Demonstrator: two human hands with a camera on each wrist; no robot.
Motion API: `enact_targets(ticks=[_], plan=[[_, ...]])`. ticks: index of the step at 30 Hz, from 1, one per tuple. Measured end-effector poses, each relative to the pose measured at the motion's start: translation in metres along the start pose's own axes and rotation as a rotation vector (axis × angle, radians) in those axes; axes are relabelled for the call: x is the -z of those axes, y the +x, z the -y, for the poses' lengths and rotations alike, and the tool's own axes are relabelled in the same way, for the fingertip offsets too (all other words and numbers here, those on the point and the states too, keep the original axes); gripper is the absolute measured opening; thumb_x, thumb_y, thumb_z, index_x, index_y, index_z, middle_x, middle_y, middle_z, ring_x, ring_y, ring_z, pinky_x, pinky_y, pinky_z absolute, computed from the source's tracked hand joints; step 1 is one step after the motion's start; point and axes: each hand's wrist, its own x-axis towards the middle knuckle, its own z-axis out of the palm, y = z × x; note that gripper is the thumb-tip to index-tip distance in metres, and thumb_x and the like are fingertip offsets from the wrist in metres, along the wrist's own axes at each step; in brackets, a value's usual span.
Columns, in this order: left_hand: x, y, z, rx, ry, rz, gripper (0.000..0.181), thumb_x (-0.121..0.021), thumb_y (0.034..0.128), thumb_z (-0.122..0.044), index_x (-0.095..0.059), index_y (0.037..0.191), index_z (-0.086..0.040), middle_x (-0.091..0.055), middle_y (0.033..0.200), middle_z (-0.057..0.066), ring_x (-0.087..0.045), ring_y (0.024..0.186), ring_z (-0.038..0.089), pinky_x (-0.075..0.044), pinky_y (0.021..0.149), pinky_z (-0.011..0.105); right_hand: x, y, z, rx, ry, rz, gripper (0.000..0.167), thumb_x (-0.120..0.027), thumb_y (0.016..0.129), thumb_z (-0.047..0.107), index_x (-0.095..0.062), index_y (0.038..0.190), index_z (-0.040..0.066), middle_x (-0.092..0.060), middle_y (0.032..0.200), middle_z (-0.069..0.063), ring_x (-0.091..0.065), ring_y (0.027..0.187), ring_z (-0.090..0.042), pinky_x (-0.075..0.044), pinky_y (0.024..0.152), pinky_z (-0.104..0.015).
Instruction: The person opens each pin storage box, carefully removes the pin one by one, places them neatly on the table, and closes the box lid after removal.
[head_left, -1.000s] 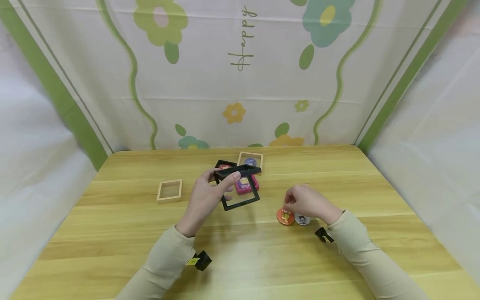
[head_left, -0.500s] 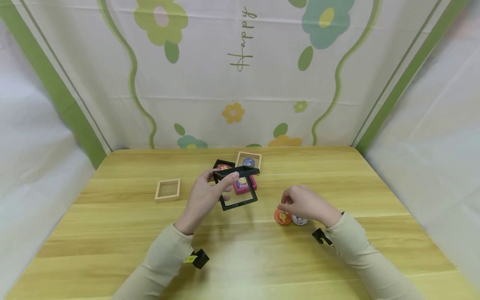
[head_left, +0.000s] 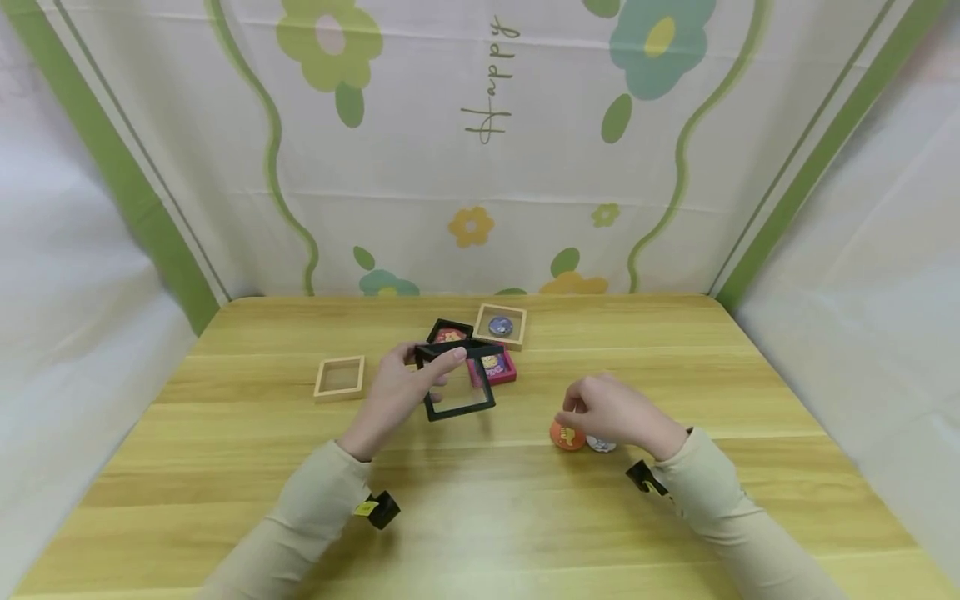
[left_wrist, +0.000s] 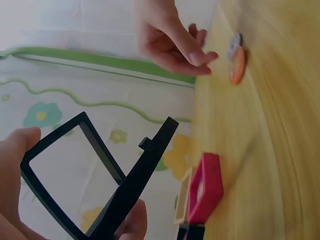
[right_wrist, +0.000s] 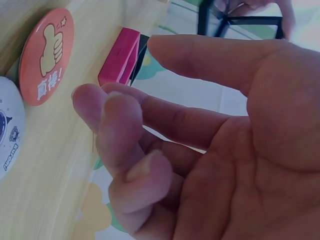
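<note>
In the head view my left hand (head_left: 392, 393) grips a black square display frame (head_left: 462, 412), held above the table with its two halves swung apart. Thumb and fingers hold the frame by its edge; the left wrist view shows the unfolded black frame (left_wrist: 131, 190) at close range. My right hand (head_left: 618, 412) hovers over an orange round badge (head_left: 566, 439) with a thumbs-up print. Its fingers are loosely bent, the thumb stands apart, and nothing lies between them. Partly under that hand in the head view is a white round badge (head_left: 602, 444), beside the orange one.
Behind the held frame lie a pink frame (head_left: 511, 369) with a badge in it, a black frame (head_left: 451, 322) with a red badge, and a wooden frame (head_left: 502, 307) holding a blue badge (head_left: 501, 326). Another wooden frame (head_left: 339, 396) lies at left.
My left hand has moved a little to the left with the black display frame. My right hand has shifted slightly left over the orange badge.
</note>
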Motion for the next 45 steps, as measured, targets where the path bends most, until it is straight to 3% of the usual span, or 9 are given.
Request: enact_targets(ticks=[3,10,16,19,22,26,30,38,45], plan=[[0.012,0.001,0.008,0.016,0.077,0.004,0.102,-0.071,0.0729,-0.072,-0.039,0.144,-0.007,-0.067,0.111,0.016,-0.070,0.087,0.030,-0.044,0.096,0.052,0.001,0.000,0.002,0.020,0.002,0.007,0.014,-0.069,0.093,0.019,-0.071,0.083,0.009,-0.062,0.065,0.000,-0.047,0.048,-0.007,-0.042,0.048,-0.027],[0.033,0.007,0.025,0.042,0.179,0.006,0.108,-0.068,0.0739,-0.074,-0.033,0.148,-0.003,-0.063,0.112,0.020,-0.067,0.091,0.032,-0.041,0.099,0.053,0.002,0.000,0.002,0.027,0.004,0.009,0.014,-0.068,0.093,0.018,-0.071,0.083,0.009,-0.062,0.066,0.000,-0.047,0.049,-0.007,-0.042,0.049,-0.027],[0.042,0.015,0.037,0.067,0.234,0.025,0.118,-0.067,0.0723,-0.076,-0.024,0.153,-0.002,-0.067,0.089,0.019,-0.064,0.083,0.029,-0.040,0.099,0.051,0.001,-0.002,0.000,0.041,0.011,0.010,0.016,-0.068,0.093,0.019,-0.072,0.083,0.008,-0.061,0.064,0.001,-0.045,0.049,-0.007,-0.041,0.048,-0.026],[0.044,0.020,0.041,0.033,0.300,0.046,0.117,-0.066,0.0732,-0.076,-0.024,0.153,-0.002,-0.068,0.084,0.016,-0.065,0.079,0.027,-0.041,0.099,0.052,0.001,-0.004,0.000,0.052,0.008,0.008,0.017,-0.068,0.093,0.019,-0.072,0.082,0.008,-0.060,0.063,0.001,-0.045,0.048,-0.006,-0.041,0.048,-0.026],[0.047,0.022,0.042,-0.007,0.390,0.063,0.114,-0.063,0.0744,-0.078,-0.027,0.153,-0.003,-0.065,0.114,0.020,-0.063,0.103,0.033,-0.038,0.101,0.056,0.001,-0.005,0.000,0.059,0.006,0.007,0.017,-0.068,0.093,0.019,-0.071,0.081,0.008,-0.061,0.063,0.001,-0.045,0.047,-0.006,-0.042,0.047,-0.026],[0.051,0.022,0.041,-0.048,0.487,0.084,0.107,-0.059,0.0788,-0.077,-0.033,0.151,-0.002,-0.040,0.147,0.024,-0.043,0.130,0.042,-0.037,0.101,0.058,0.001,-0.005,0.001,0.056,0.012,0.012,0.016,-0.068,0.093,0.018,-0.071,0.081,0.008,-0.061,0.063,0.000,-0.045,0.047,-0.006,-0.042,0.047,-0.026],[0.056,0.021,0.044,-0.071,0.526,0.116,0.096,-0.055,0.0851,-0.073,-0.041,0.146,0.000,-0.044,0.144,0.024,-0.043,0.130,0.041,-0.037,0.102,0.058,0.002,-0.003,0.002,0.047,0.010,0.019,0.016,-0.068,0.093,0.019,-0.071,0.082,0.009,-0.061,0.063,0.000,-0.044,0.047,-0.006,-0.041,0.047,-0.026],[0.062,0.023,0.051,-0.090,0.510,0.157,0.077,-0.052,0.0921,-0.066,-0.054,0.137,-0.004,-0.055,0.134,0.017,-0.050,0.123,0.035,-0.040,0.100,0.054,0.003,-0.002,0.005,0.040,0.007,0.025,0.016,-0.068,0.093,0.019,-0.072,0.082,0.008,-0.062,0.064,-0.001,-0.046,0.049,-0.007,-0.041,0.048,-0.027],[0.062,0.027,0.053,-0.228,0.554,0.133,0.050,-0.056,0.0976,-0.051,-0.067,0.124,-0.009,-0.063,0.125,0.011,-0.056,0.116,0.033,-0.043,0.096,0.055,0.003,-0.003,0.004,0.022,0.018,0.028,0.016,-0.069,0.093,0.019,-0.072,0.083,0.008,-0.062,0.065,-0.001,-0.046,0.049,-0.007,-0.041,0.048,-0.027]])
